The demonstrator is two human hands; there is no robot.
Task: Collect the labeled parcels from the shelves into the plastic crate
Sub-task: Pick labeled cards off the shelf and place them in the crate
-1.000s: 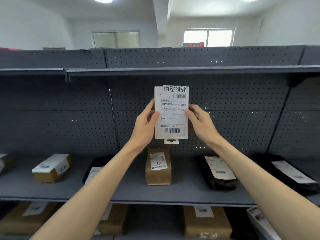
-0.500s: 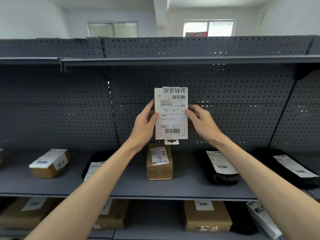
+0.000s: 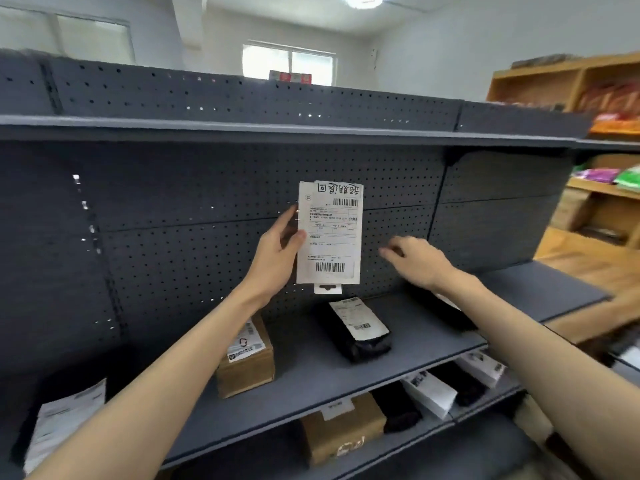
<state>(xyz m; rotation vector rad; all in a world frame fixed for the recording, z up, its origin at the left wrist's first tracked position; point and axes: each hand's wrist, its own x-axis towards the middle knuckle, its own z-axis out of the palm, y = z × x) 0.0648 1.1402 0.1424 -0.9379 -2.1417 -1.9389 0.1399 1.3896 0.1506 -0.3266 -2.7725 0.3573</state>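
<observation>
We hold the flat white parcel upright before the grey pegboard, above the middle shelf. Our left hand grips its left edge, thumb on the label face. Our right hand hangs near the parcel's right side, apart from it, fingers loosely curled round nothing. On the shelf lie a brown box and a black bag, each labelled.
</observation>
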